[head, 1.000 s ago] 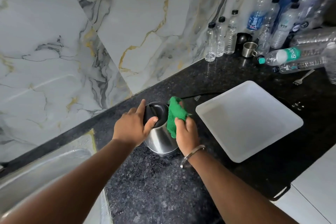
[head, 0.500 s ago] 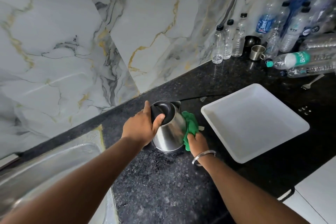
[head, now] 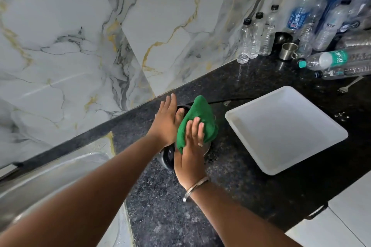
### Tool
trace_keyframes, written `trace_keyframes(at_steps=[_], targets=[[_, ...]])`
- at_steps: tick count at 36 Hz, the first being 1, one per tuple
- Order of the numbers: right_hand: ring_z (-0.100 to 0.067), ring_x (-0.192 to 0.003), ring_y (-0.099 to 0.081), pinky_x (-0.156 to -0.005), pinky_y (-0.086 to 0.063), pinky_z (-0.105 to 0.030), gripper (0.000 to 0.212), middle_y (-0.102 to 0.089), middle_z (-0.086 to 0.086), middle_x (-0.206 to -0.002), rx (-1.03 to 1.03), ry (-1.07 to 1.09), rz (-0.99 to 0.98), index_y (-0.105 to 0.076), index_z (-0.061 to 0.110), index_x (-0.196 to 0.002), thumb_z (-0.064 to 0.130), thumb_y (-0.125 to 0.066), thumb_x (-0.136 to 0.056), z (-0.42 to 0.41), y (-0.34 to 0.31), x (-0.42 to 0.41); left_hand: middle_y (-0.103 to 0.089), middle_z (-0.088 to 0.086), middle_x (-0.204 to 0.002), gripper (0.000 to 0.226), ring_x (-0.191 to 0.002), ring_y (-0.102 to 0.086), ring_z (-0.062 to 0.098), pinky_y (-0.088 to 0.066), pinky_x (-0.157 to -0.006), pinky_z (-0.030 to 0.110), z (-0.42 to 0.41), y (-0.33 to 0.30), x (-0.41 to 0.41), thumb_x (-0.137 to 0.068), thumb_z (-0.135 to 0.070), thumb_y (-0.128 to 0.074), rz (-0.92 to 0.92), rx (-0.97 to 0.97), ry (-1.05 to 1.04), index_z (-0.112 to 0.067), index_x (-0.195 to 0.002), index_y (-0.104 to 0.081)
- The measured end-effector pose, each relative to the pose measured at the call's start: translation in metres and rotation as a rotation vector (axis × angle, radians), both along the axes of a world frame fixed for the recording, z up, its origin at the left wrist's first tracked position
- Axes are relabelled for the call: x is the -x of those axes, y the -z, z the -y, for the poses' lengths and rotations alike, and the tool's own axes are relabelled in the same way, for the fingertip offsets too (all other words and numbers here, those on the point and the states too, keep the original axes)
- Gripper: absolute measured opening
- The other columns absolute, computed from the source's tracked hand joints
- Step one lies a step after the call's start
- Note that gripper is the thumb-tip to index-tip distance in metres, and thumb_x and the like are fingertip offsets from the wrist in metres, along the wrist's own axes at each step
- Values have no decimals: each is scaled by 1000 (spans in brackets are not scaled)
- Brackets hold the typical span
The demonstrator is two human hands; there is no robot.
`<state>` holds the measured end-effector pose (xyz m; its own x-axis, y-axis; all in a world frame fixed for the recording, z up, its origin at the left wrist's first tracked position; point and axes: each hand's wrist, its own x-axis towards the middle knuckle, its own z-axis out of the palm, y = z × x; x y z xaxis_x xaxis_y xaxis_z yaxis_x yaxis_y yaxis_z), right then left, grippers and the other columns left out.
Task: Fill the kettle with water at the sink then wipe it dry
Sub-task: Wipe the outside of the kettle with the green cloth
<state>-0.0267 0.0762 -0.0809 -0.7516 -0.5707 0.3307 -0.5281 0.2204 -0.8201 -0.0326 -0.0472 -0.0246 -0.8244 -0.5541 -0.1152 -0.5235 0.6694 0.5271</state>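
The steel kettle (head: 207, 146) stands on the black granite counter (head: 230, 202), almost wholly covered; only a strip of its steel side and its black handle (head: 168, 157) show. A green cloth (head: 198, 116) is draped over its top and right side. My right hand (head: 190, 156) presses the cloth flat against the kettle, fingers straight. My left hand (head: 165, 124) braces the kettle's left side, fingers stretched toward the wall and thumb on the lid.
The steel sink (head: 50, 176) lies at the lower left. A white square tray (head: 285, 126) sits just right of the kettle. Several plastic bottles (head: 255, 36), a steel cup (head: 288, 51) and a fork (head: 350, 86) crowd the back right. Marble wall runs behind.
My right hand has brought the cloth up from the kettle's right side over its top. My left hand has opened its fingers from the lid grip. The kettle's handle now faces me.
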Motion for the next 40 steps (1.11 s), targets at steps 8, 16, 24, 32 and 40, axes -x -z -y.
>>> trace_keyframes(at_steps=[8,16,24,32,40], targets=[[-34,-147,-11,-116,-25,-42,76,3,-17,-159,-129,122,221,10,8,-147,12,-39,-90,-15,58,-4,-18,13,-171,67,-160,-4,33,-10,-126,56,-4,-2,-1,-108,-46,-22,27,43,-13,-12,-164,-5],[-40,-113,-55,-86,-44,-37,41,-55,-29,-130,-374,123,703,-48,1,-133,13,-44,-94,-51,47,55,-20,17,-170,68,-160,-4,34,-11,-127,57,-3,-5,-2,-108,-47,-23,44,14,-39,-14,-164,-3],[-13,-84,-63,-72,-50,-30,19,-68,8,-88,33,5,760,-66,27,-85,36,-52,-75,-41,-46,112,-15,15,-171,68,-160,-3,30,-9,-129,52,-4,-5,-3,-108,-46,-25,21,-10,-50,-17,-164,-1],[-35,-99,-59,-77,-41,-37,31,-65,-18,-102,-263,-43,867,-66,1,-102,21,-46,-91,36,1,163,-13,6,-172,69,-160,-2,24,-10,-128,42,-2,1,-1,-107,-49,-25,-21,-13,-71,-26,-163,9],[-35,-93,-59,-84,-48,-45,28,-66,-18,-97,-207,66,865,-63,2,-93,23,-47,-86,22,15,150,-16,5,-172,66,-160,-7,26,-9,-126,39,-4,2,-2,-108,-48,-25,-38,-37,-103,-24,-164,2]])
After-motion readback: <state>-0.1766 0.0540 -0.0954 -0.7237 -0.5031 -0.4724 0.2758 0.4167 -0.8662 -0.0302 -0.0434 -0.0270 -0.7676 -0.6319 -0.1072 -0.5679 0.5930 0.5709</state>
